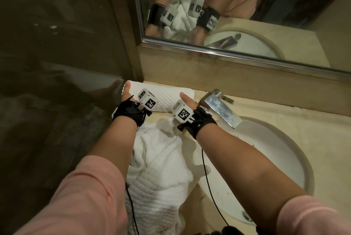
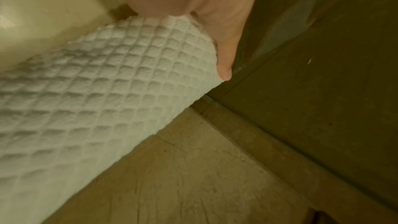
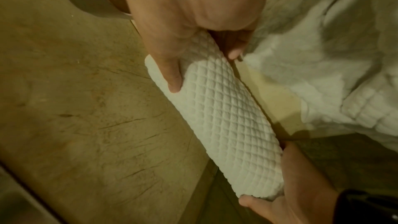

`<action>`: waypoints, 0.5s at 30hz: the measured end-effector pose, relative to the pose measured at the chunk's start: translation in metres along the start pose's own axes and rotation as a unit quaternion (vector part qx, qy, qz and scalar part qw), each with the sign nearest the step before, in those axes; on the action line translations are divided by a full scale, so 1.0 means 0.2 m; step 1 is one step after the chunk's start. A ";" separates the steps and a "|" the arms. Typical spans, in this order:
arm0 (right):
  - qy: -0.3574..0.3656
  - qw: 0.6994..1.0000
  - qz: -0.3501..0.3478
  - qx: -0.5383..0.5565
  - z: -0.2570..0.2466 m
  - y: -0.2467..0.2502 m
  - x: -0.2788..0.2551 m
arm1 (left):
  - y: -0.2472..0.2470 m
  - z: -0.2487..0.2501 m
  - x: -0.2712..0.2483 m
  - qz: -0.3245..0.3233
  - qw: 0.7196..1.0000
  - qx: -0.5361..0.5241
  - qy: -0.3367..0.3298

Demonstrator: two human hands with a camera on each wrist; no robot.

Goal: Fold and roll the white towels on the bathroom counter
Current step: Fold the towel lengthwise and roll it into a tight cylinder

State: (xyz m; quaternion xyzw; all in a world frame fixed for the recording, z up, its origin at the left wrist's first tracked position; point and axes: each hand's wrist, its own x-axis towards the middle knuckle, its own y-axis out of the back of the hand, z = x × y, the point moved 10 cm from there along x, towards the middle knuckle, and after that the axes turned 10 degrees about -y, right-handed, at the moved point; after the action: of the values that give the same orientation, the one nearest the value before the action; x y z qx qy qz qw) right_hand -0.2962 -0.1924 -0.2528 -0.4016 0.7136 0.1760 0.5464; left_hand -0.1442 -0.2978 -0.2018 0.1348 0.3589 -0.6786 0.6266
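Note:
A rolled white waffle-textured towel [image 1: 164, 95] [image 2: 103, 88] [image 3: 221, 113] lies along the back of the beige counter [image 1: 296, 118], close to the wall. My left hand [image 1: 126, 92] [image 2: 217, 23] [image 3: 301, 192] cups the roll's left end, fingers curled round it. At the roll's right end my right hand [image 1: 187, 99] [image 3: 193, 14] grips it, thumb on top and fingers behind. In front of the roll, between my forearms, lies a crumpled heap of loose white towels [image 1: 161, 162] [image 3: 327, 54], spilling over the counter's front edge.
A chrome faucet [image 1: 221, 109] stands just right of my right hand, over a white oval sink [image 1: 281, 151]. A mirror [image 1: 237, 16] hangs on the back wall. A glass partition [image 1: 60, 60] bounds the counter on the left. Black cables [image 1: 208, 183] trail from both wrists.

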 end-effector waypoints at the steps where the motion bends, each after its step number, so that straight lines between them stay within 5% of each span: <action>1: 0.002 1.000 0.001 -0.008 0.00 0.00 -0.04 | -0.01 0.00 0.00 -0.004 1.000 0.002 -0.001; 15: 0.013 1.000 -0.003 -0.003 0.00 0.04 -0.08 | 0.13 0.02 -0.04 0.028 1.000 0.003 -0.011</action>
State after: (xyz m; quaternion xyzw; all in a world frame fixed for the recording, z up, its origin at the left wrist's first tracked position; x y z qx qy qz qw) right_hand -0.3012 -0.1804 -0.2393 -0.4081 0.7188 0.1712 0.5362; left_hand -0.1177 -0.2931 -0.2009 0.1399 0.3458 -0.6631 0.6490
